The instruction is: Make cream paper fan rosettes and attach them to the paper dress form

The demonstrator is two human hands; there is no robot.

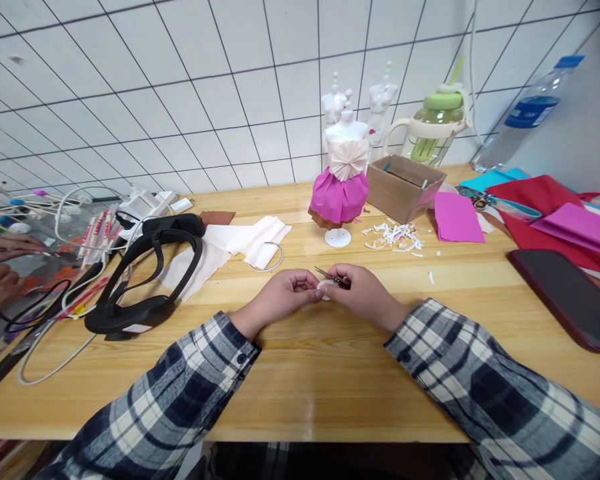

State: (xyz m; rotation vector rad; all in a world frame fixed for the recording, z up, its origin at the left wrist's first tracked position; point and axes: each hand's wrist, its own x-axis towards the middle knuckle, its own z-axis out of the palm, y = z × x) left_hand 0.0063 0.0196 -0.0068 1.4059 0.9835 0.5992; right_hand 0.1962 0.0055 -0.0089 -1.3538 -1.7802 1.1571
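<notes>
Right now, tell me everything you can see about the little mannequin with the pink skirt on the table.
The little mannequin is a small white dress form standing upright on a round white base on the wooden table, near the tiled wall. It wears what looks like folded paper: a full magenta skirt with a brownish underlayer at the hem, and a pale pleated fan across the chest. A cardboard box sits just to its right, white paper scraps lie beside the base, and two bare white forms stand behind it. Neither hand touches it.
</notes>
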